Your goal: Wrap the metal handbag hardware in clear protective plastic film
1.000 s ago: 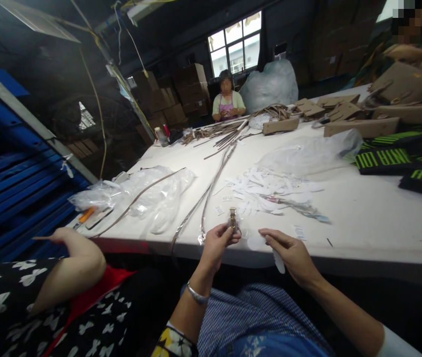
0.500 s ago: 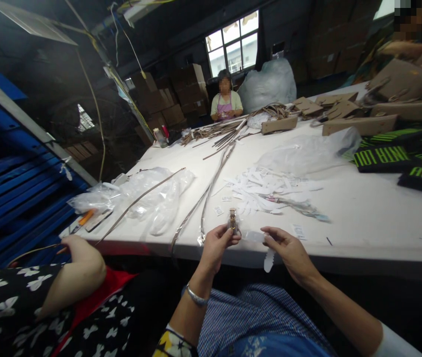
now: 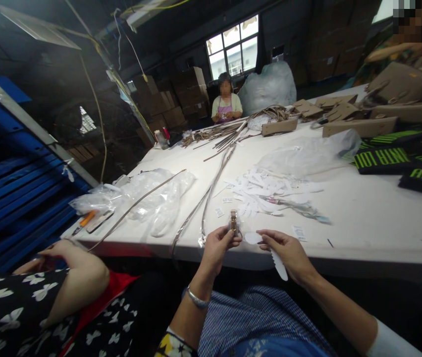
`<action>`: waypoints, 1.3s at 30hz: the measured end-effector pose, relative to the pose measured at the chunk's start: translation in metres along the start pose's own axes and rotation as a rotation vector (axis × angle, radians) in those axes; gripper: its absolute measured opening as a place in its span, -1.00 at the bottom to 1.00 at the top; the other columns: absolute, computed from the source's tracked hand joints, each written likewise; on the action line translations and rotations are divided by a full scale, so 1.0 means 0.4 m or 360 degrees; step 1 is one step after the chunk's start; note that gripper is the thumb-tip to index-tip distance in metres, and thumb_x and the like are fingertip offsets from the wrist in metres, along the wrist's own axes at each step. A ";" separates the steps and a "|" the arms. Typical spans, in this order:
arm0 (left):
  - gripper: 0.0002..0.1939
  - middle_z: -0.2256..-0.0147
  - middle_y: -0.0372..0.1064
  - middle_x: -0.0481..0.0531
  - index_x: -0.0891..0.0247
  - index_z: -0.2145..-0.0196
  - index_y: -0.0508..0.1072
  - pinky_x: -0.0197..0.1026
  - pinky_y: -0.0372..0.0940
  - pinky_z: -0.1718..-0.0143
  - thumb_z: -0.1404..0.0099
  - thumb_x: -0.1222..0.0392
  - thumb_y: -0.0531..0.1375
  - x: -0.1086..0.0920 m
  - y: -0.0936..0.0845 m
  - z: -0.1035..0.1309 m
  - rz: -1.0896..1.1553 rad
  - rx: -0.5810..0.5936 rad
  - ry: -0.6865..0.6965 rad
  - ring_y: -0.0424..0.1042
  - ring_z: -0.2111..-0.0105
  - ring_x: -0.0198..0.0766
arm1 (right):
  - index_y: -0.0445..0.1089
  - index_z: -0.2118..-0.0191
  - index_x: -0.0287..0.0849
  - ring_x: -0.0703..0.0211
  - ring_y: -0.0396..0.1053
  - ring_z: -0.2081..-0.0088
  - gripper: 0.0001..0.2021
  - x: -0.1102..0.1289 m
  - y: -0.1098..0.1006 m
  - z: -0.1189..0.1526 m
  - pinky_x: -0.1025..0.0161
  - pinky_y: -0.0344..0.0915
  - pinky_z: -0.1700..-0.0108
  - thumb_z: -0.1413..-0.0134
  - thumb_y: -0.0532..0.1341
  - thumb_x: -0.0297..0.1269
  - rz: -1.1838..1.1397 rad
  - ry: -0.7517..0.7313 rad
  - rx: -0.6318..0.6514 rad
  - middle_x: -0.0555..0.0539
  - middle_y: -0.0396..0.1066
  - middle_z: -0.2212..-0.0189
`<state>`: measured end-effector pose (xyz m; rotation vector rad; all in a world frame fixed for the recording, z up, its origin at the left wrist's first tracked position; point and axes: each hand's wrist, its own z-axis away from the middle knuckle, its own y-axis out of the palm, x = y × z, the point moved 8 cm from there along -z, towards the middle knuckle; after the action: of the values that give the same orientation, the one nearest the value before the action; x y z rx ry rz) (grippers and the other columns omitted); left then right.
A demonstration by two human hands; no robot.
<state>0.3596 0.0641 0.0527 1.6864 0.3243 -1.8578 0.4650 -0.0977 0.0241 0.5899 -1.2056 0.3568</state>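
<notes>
Near the table's front edge, my left hand [image 3: 219,245] is closed on a short brown strap with a gold buckle [image 3: 234,222], its buckle end upright above the fingertips. Something clear and shiny, perhaps plastic film, surrounds it. Between the thumb and fingers of my right hand [image 3: 287,250] is a white strip [image 3: 280,266] with a notched edge. Its rounded end points toward the buckle, without visibly touching it, and the long end hangs below the hand. Beyond lies a pile of white strips [image 3: 259,191]. Long straps [image 3: 206,203] run across the table left of my left hand.
Clear plastic bags [image 3: 159,198] and an orange-handled cutter [image 3: 86,218] lie on the left of the white table [image 3: 363,218]. Brown bag pieces [image 3: 359,127] and black-green printed cloth [image 3: 385,157] are at right. A co-worker's arm [image 3: 80,267] is close on my left.
The white strip in my right hand has turned, its notched end swinging right and its rounded end showing more clearly. My left hand stays nearly still. The neighbour's hand at left has shifted.
</notes>
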 end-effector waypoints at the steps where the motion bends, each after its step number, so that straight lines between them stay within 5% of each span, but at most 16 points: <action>1: -0.54 0.30 0.53 0.20 0.45 0.11 0.51 -0.28 0.41 0.29 -0.13 0.05 0.36 0.000 0.000 0.000 0.0000 0.0004 0.0001 0.54 0.34 -0.24 | 0.52 0.11 -0.19 0.07 0.54 0.27 -0.57 -0.002 0.005 0.001 0.24 0.43 0.18 0.11 0.41 -0.08 0.0010 0.0005 0.0040 -0.12 0.59 0.29; 5: -0.56 0.31 0.53 0.19 0.46 0.13 0.51 -0.29 0.41 0.29 -0.14 0.05 0.36 -0.002 -0.001 0.002 0.0014 0.0015 0.0007 0.54 0.35 -0.24 | 0.53 0.11 -0.19 0.06 0.53 0.22 -0.57 -0.011 0.030 0.007 0.20 0.43 0.11 0.07 0.38 -0.03 0.0048 -0.0017 0.0217 -0.13 0.58 0.24; 8: -0.56 0.32 0.54 0.19 0.46 0.14 0.52 -0.29 0.40 0.30 -0.13 0.04 0.36 -0.002 -0.004 0.004 0.0015 0.0003 0.0002 0.54 0.36 -0.25 | 0.53 0.17 -0.22 0.19 0.48 0.44 -0.59 -0.021 0.030 0.008 0.26 0.43 0.35 0.04 0.35 0.01 0.0051 0.0008 0.0221 -0.09 0.55 0.34; 12: -0.55 0.33 0.54 0.19 0.45 0.16 0.52 -0.29 0.41 0.30 -0.11 0.03 0.37 -0.001 -0.007 0.003 0.0013 -0.0002 -0.0001 0.54 0.36 -0.24 | 0.46 0.15 -0.25 0.41 0.17 0.69 -0.55 -0.034 0.043 0.011 0.40 0.10 0.64 -0.07 0.24 0.08 0.0113 0.0089 0.0378 0.06 0.37 0.58; 17: -0.51 0.32 0.54 0.20 0.46 0.14 0.52 -0.27 0.41 0.31 -0.08 0.03 0.39 -0.001 -0.011 -0.001 0.0007 -0.0030 -0.0014 0.54 0.37 -0.23 | 0.31 0.02 -0.24 0.45 0.01 0.74 -0.49 -0.035 0.050 0.013 0.41 -0.12 0.65 -0.12 0.13 0.11 0.0304 0.0062 0.0489 0.07 0.38 0.58; 23: -0.49 0.36 0.54 0.19 0.47 0.14 0.52 -0.26 0.41 0.29 -0.06 0.02 0.40 -0.010 -0.003 0.006 -0.0029 -0.0013 -0.0030 0.53 0.38 -0.23 | 0.34 0.25 -0.19 0.41 0.08 0.78 -0.61 -0.021 0.033 -0.004 0.39 -0.09 0.68 -0.17 0.05 0.08 0.0703 -0.0011 0.0478 0.03 0.46 0.58; 31: -0.52 0.37 0.53 0.15 0.45 0.16 0.52 -0.26 0.41 0.29 -0.09 0.01 0.37 -0.018 0.007 0.004 -0.0056 0.0013 -0.0005 0.53 0.38 -0.24 | 0.48 0.48 -0.15 0.21 0.36 0.63 -0.59 0.051 0.020 -0.006 0.31 0.25 0.49 -0.13 0.11 0.05 0.0929 -0.0273 0.0252 0.02 0.40 0.72; 39: -0.61 0.35 0.53 0.16 0.44 0.17 0.52 -0.24 0.42 0.34 -0.17 0.04 0.31 -0.030 0.033 0.006 -0.0271 0.0065 0.0074 0.55 0.38 -0.18 | 0.41 0.61 -0.14 0.27 0.20 0.73 -0.58 0.051 0.040 -0.021 0.33 0.10 0.57 -0.12 0.11 0.01 0.1094 -0.0238 0.0264 0.07 0.26 0.84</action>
<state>0.3654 0.0555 0.0676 1.7801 0.4650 -1.9611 0.4693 -0.0809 0.0450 0.3291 -1.5155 1.0135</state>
